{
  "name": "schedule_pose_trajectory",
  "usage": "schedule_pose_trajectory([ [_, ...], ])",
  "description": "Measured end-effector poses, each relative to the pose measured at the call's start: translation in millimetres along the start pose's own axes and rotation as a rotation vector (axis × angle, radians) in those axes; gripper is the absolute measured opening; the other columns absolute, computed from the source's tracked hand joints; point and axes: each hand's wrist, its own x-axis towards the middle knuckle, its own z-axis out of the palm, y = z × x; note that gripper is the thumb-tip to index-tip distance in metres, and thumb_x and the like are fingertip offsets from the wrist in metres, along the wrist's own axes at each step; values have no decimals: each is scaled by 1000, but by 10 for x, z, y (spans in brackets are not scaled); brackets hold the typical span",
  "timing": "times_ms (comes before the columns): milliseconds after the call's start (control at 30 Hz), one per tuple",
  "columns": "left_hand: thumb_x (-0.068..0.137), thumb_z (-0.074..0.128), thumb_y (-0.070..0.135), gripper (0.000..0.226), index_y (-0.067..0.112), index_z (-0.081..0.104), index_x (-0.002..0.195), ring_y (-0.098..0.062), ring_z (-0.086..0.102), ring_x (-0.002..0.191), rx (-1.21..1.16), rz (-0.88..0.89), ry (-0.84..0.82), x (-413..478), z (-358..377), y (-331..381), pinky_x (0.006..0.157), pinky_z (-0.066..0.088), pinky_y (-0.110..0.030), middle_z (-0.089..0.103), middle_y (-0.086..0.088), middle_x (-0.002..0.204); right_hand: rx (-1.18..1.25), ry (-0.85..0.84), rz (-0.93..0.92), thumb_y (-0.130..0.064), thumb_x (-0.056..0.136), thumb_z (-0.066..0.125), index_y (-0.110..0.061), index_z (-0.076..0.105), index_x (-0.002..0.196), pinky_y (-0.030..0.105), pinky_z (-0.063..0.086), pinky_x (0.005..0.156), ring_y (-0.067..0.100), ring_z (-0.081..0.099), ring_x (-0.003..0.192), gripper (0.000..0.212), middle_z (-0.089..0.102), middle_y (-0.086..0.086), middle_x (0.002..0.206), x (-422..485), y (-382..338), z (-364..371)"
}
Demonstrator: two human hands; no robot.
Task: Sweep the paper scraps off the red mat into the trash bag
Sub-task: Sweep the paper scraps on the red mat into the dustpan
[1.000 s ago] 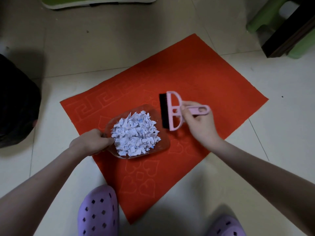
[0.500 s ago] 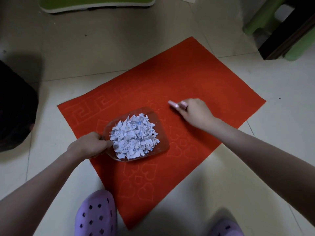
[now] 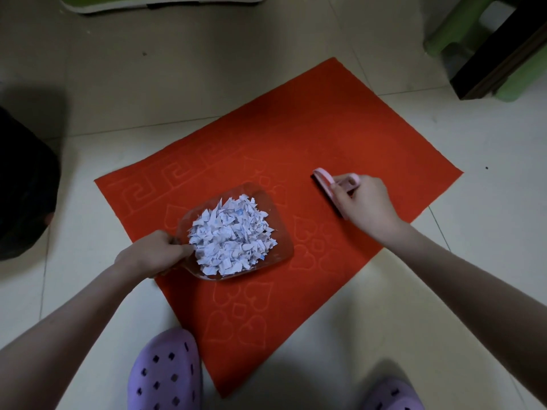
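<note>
The floor (image 3: pixel 488 232) is pale, glossy tile with thin grout lines, and one red mat (image 3: pixel 340 128) lies askew across the middle of the frame. The mat is felt-like, pressed with key-pattern borders and hearts.

A second ago the brush (image 3: pixel 324 179) was held flat just beside the scoop, showing its D-shaped back and its black bristles. Now it is turned on edge with the bristles down toward the mat, and it sits farther toward the right of the frame, well apart from the scoop. The scoop (image 3: pixel 266 199) and its load have hardly shifted.

There is one brush, of pink plastic with a looped handle. The right hand (image 3: pixel 367 202) has its grip curled round that handle and covers much of it. There is one scoop, clear plastic with a rounded outline, lying on the lower left part of the mat. The left hand (image 3: pixel 151 255) has its grip wrapped round the scoop's handle end at the mat's edge. The paper scraps (image 3: pixel 232 235) form a single heap inside the scoop, white, jagged and crumpled, some with blue marks.

One black trash bag (image 3: pixel 23 187), dull and slack, fills the left edge of the frame, off the mat. Two lilac slippers (image 3: pixel 165 374) with punched holes show at the bottom edge. A green plastic stool (image 3: pixel 444 34) stands in the upper right corner.
</note>
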Motion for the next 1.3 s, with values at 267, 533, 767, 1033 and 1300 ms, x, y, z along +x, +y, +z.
schedule_pose_trajectory([
  [267,82,59,31,37,12,54,50,-15,42,33,-2,10,32,42,17,-84,47,34,-23,51,-1,40,248,-45,-133,-25,92,60,-28,73,104,35,52,73,16,69,80,19,75,-3,92,-270,-318,41],
  [533,82,59,15,36,-21,59,76,-12,25,29,-576,65,109,99,33,-209,35,17,-12,46,-13,52,221,152,16,-24,92,58,-21,73,105,13,40,60,-2,63,68,20,75,2,91,12,56,-8],
  [767,88,49,4,26,-1,50,63,-8,22,27,-701,35,198,-8,-69,-284,33,15,-8,35,-5,47,10,138,20,-42,94,49,-18,71,89,31,41,60,31,65,78,33,71,7,80,331,-20,43],
  [1033,71,62,36,42,-5,65,61,-19,34,34,-207,-14,49,-64,-192,-506,40,27,-19,56,-17,47,-86,-58,-114,-32,95,53,-17,46,64,33,40,59,31,57,67,35,53,5,65,197,-324,271],
  [1300,67,58,43,41,4,61,55,-20,41,34,-14,-22,39,-53,-210,-336,46,33,-24,52,-7,41,7,-71,-207,-31,96,49,-9,61,78,40,46,67,32,60,74,31,65,9,77,2,-538,501],
])
